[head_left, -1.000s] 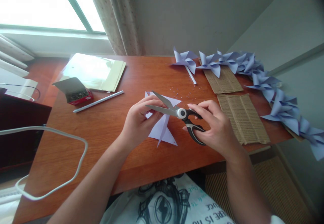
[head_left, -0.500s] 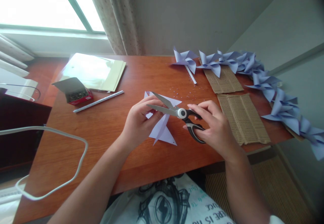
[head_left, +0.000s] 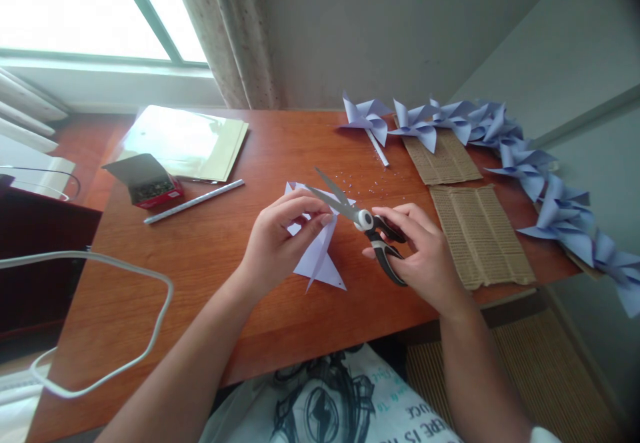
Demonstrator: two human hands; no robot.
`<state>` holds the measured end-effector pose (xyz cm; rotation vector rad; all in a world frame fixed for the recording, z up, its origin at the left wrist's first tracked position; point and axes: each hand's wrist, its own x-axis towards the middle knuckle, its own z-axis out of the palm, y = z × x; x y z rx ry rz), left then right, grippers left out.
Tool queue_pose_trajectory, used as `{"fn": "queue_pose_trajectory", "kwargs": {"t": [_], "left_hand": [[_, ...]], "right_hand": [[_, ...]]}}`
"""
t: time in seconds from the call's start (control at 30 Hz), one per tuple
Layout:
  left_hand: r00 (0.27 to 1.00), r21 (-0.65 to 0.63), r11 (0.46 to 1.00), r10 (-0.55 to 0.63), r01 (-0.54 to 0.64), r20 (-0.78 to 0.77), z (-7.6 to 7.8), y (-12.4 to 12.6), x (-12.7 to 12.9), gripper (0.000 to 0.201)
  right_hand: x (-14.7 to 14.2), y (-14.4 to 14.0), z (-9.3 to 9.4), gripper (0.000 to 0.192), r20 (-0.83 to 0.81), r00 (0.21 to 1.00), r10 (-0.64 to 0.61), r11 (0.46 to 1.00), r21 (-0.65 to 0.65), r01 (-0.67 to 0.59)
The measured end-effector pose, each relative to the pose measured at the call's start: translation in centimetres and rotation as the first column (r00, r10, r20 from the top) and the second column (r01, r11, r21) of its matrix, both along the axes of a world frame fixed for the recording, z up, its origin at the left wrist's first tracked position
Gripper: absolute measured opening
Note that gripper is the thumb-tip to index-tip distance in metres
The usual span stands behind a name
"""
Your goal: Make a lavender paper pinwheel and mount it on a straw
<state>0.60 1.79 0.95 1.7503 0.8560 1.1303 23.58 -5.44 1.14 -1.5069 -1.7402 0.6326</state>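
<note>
The left hand (head_left: 277, 246) pinches a pale purple paper square (head_left: 315, 249) between its thumb and fingers, so its fingers are closed on the paper. The paper sits in the middle of the wooden table (head_left: 210, 256), partly lifted, with one pointy corner poking down at 6 o'clock.

The right hand (head_left: 423, 256) grips the black handles of the scissors (head_left: 363, 223), fingers curled through the loops. The blades point to 10 o'clock and are open only a little.

A second ago the blades lay flatter, aimed at 9 o'clock, and stood wider apart. Now they have tipped up and come closer together, right by the left fingertips. That looks like a snip going into the paper, one cut from a corner toward the middle.

At 9 o'clock from the paper lies a thin white stick (head_left: 194, 201). Past it is a red box of pins (head_left: 150, 186) with its lid open, and a shiny folder (head_left: 187, 139) is at 11 o'clock. Two corrugated cardboard pieces (head_left: 480, 233) lie at 3 o'clock. A long row of finished paper pinwheels (head_left: 530, 163) runs from 1 o'clock round to 3 o'clock. A white cable (head_left: 150, 336) loops at 8 o'clock.
</note>
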Motion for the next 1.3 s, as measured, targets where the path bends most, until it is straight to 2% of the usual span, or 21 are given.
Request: {"fn": "queue_pose_trajectory", "kwargs": {"t": [0.07, 0.13, 0.23, 0.37, 0.5, 0.6, 0.77, 0.97, 1.03, 1.1, 1.2, 1.3], "left_hand": [[1.000, -0.007, 1.000, 0.013, -0.013, 0.003, -0.1, 0.0, 0.0, 0.007], [0.999, -0.012, 0.999, 0.034, -0.033, 0.005, -0.1, 0.0, 0.0, 0.007], [0.999, -0.025, 0.998, 0.055, -0.055, 0.001, -0.1, 0.0, 0.0, 0.007], [0.998, -0.034, 0.998, 0.059, -0.060, -0.015, 0.0, 0.1, 0.1, 0.009], [0.998, -0.047, 0.997, 0.059, -0.059, -0.001, 0.0, 0.1, 0.1, 0.008], [0.998, -0.046, 0.997, 0.069, -0.070, -0.005, 0.0, 0.0, 0.2, 0.008], [0.997, -0.048, 0.995, 0.083, -0.083, -0.007, 0.0, 0.0, 0.2, 0.009], [0.997, -0.042, 0.996, 0.078, -0.078, -0.003, -0.2, 0.1, 0.2, 0.008], [0.997, -0.044, 0.996, 0.077, -0.077, -0.004, -0.2, 0.0, 0.2, 0.008], [0.997, -0.054, 0.995, 0.082, -0.082, -0.002, -0.1, 0.0, 0.2, 0.009], [0.996, -0.062, 0.994, 0.090, -0.090, -0.005, -0.1, 0.0, 0.2, 0.011], [0.996, -0.054, 0.995, 0.089, -0.089, -0.004, -0.1, 0.0, 0.2, 0.010]], "right_hand": [[0.1, 0.2, -0.3, 0.048, -0.173, 0.984, -0.051, 0.997, -0.059, 0.041], [0.2, 0.5, -0.5, 0.046, -0.355, 0.927, -0.126, 0.983, -0.170, 0.068], [0.7, 0.8, -0.7, 0.044, -0.534, 0.823, -0.195, 0.938, -0.346, -0.003], [1.5, 0.9, -1.1, 0.049, -0.641, 0.747, -0.177, 0.902, -0.410, -0.138], [1.8, 1.1, -1.5, 0.056, -0.676, 0.719, -0.161, 0.892, -0.412, -0.187], [1.8, 1.1, -1.6, 0.058, -0.669, 0.719, -0.191, 0.873, -0.450, -0.187], [1.7, 0.8, -1.7, 0.052, -0.671, 0.686, -0.281, 0.857, -0.497, -0.135], [1.8, 0.5, -1.7, 0.055, -0.678, 0.680, -0.278, 0.873, -0.474, -0.116], [2.0, 0.5, -1.5, 0.053, -0.655, 0.703, -0.276, 0.880, -0.466, -0.089], [2.3, 0.5, -1.5, 0.051, -0.583, 0.752, -0.308, 0.888, -0.461, 0.007], [3.3, 0.5, -2.2, 0.054, -0.372, 0.833, -0.409, 0.882, -0.394, 0.257], [5.0, 0.3, -3.5, 0.055, -0.047, 0.901, -0.431, 0.891, -0.182, 0.416]]}}
